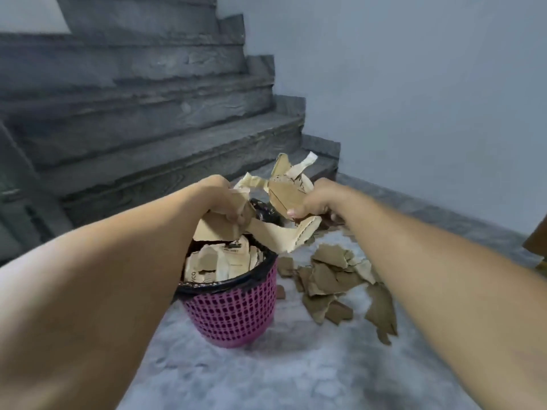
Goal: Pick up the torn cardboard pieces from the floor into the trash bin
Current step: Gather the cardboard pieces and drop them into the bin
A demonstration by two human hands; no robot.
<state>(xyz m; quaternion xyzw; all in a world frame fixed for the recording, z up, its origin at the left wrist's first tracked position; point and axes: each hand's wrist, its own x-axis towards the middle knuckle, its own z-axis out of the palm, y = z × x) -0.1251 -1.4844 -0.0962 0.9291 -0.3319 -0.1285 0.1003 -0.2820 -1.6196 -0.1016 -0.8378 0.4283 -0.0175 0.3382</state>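
A pink perforated trash bin (231, 315) with a black liner stands on the floor, filled near its rim with torn cardboard pieces (219, 261). My left hand (225, 199) and my right hand (316, 202) together grip a bundle of torn cardboard (284, 196), held just above the far side of the bin. Strips from the bundle hang down over the bin's rim. A pile of loose brown cardboard pieces (334, 279) lies on the floor to the right of the bin, partly under my right forearm.
Grey stone stairs (148, 113) rise behind the bin on the left. A pale wall (429, 99) closes the right side. The marbled grey floor (266, 374) stretches toward me. A brown object (537, 238) sits at the right edge.
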